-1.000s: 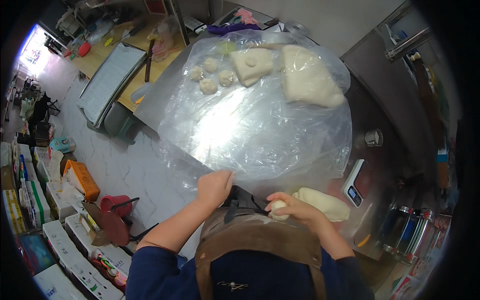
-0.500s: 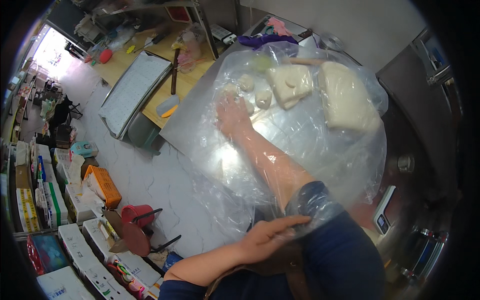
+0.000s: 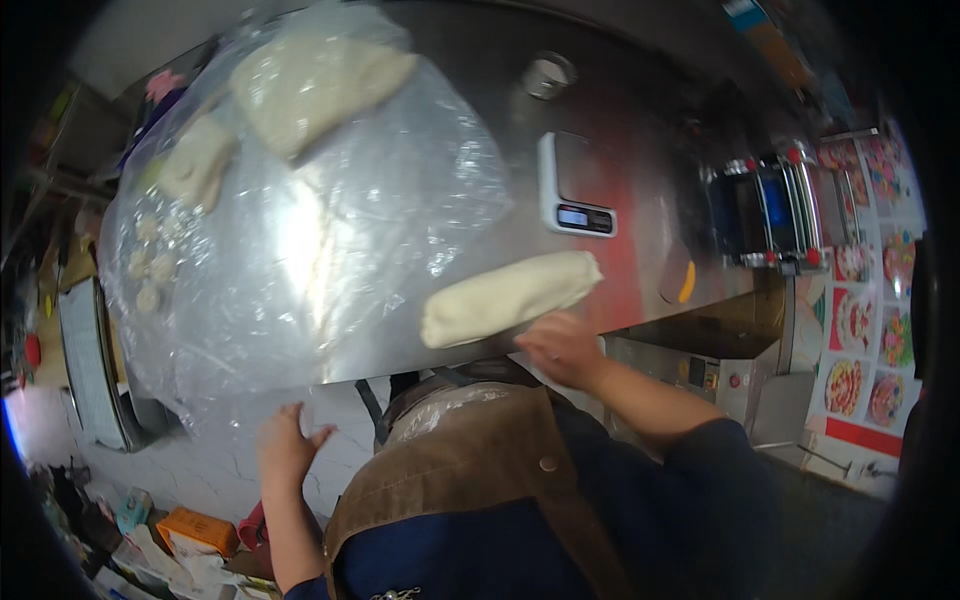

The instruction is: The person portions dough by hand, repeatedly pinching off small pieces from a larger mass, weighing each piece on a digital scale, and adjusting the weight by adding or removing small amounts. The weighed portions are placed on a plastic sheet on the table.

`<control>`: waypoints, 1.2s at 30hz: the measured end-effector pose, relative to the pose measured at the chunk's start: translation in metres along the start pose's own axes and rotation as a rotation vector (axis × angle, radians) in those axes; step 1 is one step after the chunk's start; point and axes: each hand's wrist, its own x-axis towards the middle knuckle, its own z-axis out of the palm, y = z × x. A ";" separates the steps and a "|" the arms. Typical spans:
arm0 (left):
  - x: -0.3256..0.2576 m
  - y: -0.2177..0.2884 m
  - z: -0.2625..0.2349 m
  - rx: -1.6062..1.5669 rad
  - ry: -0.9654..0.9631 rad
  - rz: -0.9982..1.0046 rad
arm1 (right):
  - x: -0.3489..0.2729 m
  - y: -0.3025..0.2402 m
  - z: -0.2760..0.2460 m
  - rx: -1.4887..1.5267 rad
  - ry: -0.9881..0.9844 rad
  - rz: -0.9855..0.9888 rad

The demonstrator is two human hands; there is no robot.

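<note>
A long log of pale dough (image 3: 510, 298) lies on the steel table (image 3: 620, 285), close to its front edge. Beside the log's near side is my right hand (image 3: 562, 350), fingers curled in, with nothing visible in them; it is slightly blurred. My left hand (image 3: 290, 440) hangs in front of the table edge, thumb and fingers apart, just below the hem of a clear plastic sheet (image 3: 400, 200). Under that sheet rest a big dough slab (image 3: 315, 90), a smaller dough block (image 3: 198, 165) and several small dough balls (image 3: 148, 298).
A digital scale (image 3: 580, 180) stands behind the log, with a small glass (image 3: 548, 75) farther back. To the right are a scraper with an orange handle (image 3: 686, 282) and a metal roller machine (image 3: 770, 210). An orange basket (image 3: 195, 530) sits at lower left.
The view has swung right, bringing the dough log into sight. My forearm under the plastic has come out; my hands, formerly close together, are now apart. The plastic lies over the dough.
</note>
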 end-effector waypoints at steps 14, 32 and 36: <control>0.132 0.417 0.110 0.196 0.304 0.535 | 0.007 0.188 -0.034 0.214 -0.296 0.060; 0.143 0.404 0.114 -0.034 0.278 0.955 | -0.063 0.188 -0.063 1.109 -0.554 0.695; 0.120 0.387 0.100 -0.221 0.375 1.069 | -0.059 0.176 -0.039 1.591 -0.864 0.929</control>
